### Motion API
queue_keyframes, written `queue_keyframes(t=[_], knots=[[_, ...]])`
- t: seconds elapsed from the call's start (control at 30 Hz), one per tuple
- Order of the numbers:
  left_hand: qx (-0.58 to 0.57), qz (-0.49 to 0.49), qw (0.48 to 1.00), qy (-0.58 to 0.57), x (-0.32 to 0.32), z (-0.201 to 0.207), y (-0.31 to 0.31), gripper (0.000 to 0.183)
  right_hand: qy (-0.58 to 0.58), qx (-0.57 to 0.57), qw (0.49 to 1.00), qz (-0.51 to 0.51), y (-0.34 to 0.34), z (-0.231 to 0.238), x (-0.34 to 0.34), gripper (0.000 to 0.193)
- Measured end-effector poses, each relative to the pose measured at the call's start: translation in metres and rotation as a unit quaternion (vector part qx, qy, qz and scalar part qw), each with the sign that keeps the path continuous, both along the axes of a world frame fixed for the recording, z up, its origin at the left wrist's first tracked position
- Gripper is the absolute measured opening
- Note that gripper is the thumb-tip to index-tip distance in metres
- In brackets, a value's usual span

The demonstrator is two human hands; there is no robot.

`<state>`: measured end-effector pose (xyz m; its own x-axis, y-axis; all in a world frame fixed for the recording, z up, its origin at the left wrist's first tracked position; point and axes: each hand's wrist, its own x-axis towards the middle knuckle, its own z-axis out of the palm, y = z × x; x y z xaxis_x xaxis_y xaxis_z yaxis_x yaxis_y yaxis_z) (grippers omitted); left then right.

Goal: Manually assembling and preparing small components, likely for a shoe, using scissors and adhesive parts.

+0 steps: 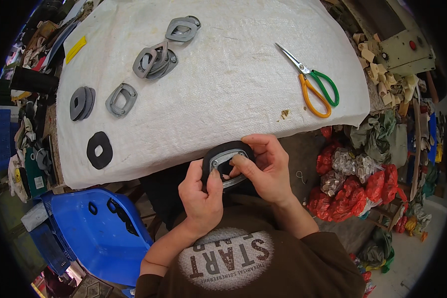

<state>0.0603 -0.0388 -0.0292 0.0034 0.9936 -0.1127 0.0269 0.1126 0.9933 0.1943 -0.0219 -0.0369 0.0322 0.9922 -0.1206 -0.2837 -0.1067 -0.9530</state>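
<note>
Between both hands, just off the table's near edge, is a grey metal frame with a black foam ring around its outside. My left hand grips its left side, thumb on the metal. My right hand pinches the upper right side, its thumb reaching over the inner opening. On the table to the left lie a single black foam ring, a short stack of dark rings and a lone grey metal frame. Farther off sit a pile of grey frames and another small group.
White woven sheeting covers the table. Scissors with green and orange handles lie at right, a yellow strip at far left. A blue plastic chair with black scraps stands lower left. Red plastic bags crowd the right.
</note>
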Motion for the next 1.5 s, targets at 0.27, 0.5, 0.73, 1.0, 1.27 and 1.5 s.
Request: queue_keyframes(t=[0.27, 0.5, 0.73, 1.0, 1.27, 1.5], knots=[[0.034, -0.023, 0.996, 0.077, -0.001, -0.003, -0.003, 0.014, -0.03, -0.044, 0.998, -0.022, 0.003, -0.001, -0.001, 0.028], [-0.02, -0.01, 1.0, -0.014, 0.0, 0.0, -0.001, 0.014, 0.009, -0.023, 1.0, 0.007, 0.002, 0.001, -0.001, 0.034], [0.039, 0.015, 0.998, 0.044, 0.005, -0.006, -0.002, 0.011, -0.089, -0.03, 0.995, -0.023, 0.003, 0.005, -0.007, 0.033], [0.018, 0.031, 0.999, -0.017, 0.008, -0.006, 0.0, 0.01, -0.016, -0.018, 1.0, -0.002, 0.006, 0.007, -0.004, 0.036], [0.085, 0.001, 0.992, 0.092, 0.003, -0.011, -0.003, 0.009, -0.079, -0.034, 0.996, -0.013, 0.003, -0.001, -0.007, 0.037], [-0.032, -0.005, 0.999, -0.039, 0.002, -0.002, 0.0, 0.013, 0.069, -0.026, 0.997, 0.015, 0.007, -0.003, 0.006, 0.036]])
